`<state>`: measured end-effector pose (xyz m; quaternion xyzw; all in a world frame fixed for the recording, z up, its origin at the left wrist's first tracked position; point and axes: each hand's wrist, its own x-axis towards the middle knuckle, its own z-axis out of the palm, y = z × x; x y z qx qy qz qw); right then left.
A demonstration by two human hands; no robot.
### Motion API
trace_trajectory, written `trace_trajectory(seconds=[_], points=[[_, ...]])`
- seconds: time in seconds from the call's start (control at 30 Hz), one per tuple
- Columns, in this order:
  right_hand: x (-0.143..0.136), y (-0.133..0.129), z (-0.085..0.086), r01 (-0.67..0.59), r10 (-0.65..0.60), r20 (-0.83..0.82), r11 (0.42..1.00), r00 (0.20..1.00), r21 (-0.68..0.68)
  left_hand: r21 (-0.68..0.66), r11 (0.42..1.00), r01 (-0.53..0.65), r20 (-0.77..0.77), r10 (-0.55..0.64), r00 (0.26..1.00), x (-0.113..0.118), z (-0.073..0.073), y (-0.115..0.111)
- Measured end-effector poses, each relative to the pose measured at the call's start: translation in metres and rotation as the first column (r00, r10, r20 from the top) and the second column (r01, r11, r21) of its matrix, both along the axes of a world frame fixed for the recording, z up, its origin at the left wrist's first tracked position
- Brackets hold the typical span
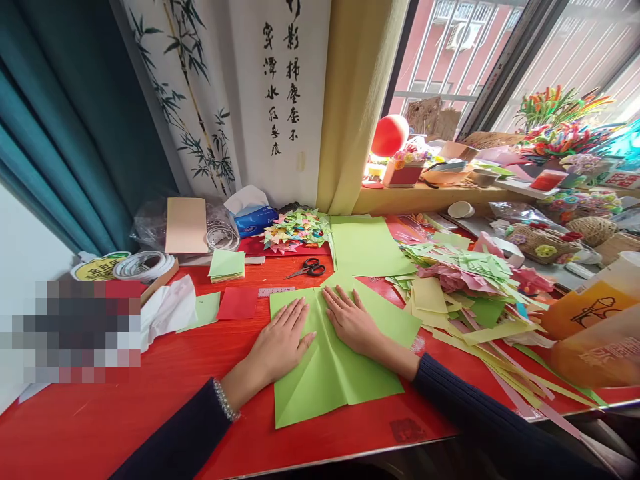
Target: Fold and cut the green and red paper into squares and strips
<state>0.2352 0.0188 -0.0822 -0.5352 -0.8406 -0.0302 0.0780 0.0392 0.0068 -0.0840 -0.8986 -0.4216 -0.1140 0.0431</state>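
Note:
A large sheet of green paper (370, 367) with crease lines lies on the red table in front of me. My left hand (283, 340) rests flat on its left part, fingers stretched toward the far edge. On the upper right part of the sheet lies my right hand (350, 320), palm down with its fingers somewhat spread. Neither hand grips anything. Just beyond the sheet is a pair of black-handled scissors (313, 268), and a red paper square (237, 303) sits to its left.
Strips and scraps of coloured paper (465, 270) are heaped at the right, near orange bags (595, 320). Stacked green sheets (367, 243), folded paper pieces (295, 230) and a blue tissue pack (255, 220) stand at the back. Crumpled white tissue (170, 310) lies left.

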Motion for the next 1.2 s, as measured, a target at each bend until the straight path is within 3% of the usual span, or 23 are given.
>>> trace_trajectory(seconds=[0.27, 0.4, 0.5, 0.63, 0.8, 1.2], points=[[-0.004, -0.001, 0.0, 0.043, -0.043, -0.016, 0.999, 0.999, -0.018, 0.025, 0.997, -0.072, 0.017, 0.072, 0.997, 0.007, -0.003, -0.006], [0.001, -0.001, 0.009, 0.056, -0.056, -0.148, 0.998, 0.987, -0.004, 0.052, 0.995, -0.08, 0.048, 0.078, 0.996, 0.005, 0.008, -0.007], [0.007, -0.01, 0.015, -0.021, 0.033, -0.219, 0.998, 0.975, 0.054, 0.029, 0.999, -0.016, 0.05, 0.015, 0.999, 0.003, 0.014, -0.011], [0.01, -0.027, 0.009, -0.131, 0.128, -0.11, 0.991, 0.986, -0.015, -0.043, 0.999, 0.026, -0.004, -0.026, 1.0, 0.006, 0.009, -0.017], [0.008, -0.033, -0.001, -0.086, 0.086, -0.016, 0.996, 0.996, 0.005, -0.027, 1.0, -0.007, -0.026, 0.006, 1.0, 0.01, 0.003, -0.02], [-0.001, -0.038, -0.002, -0.003, 0.003, -0.01, 1.0, 1.0, 0.024, 0.041, 0.996, -0.083, 0.021, 0.082, 0.996, 0.019, -0.006, -0.026]])
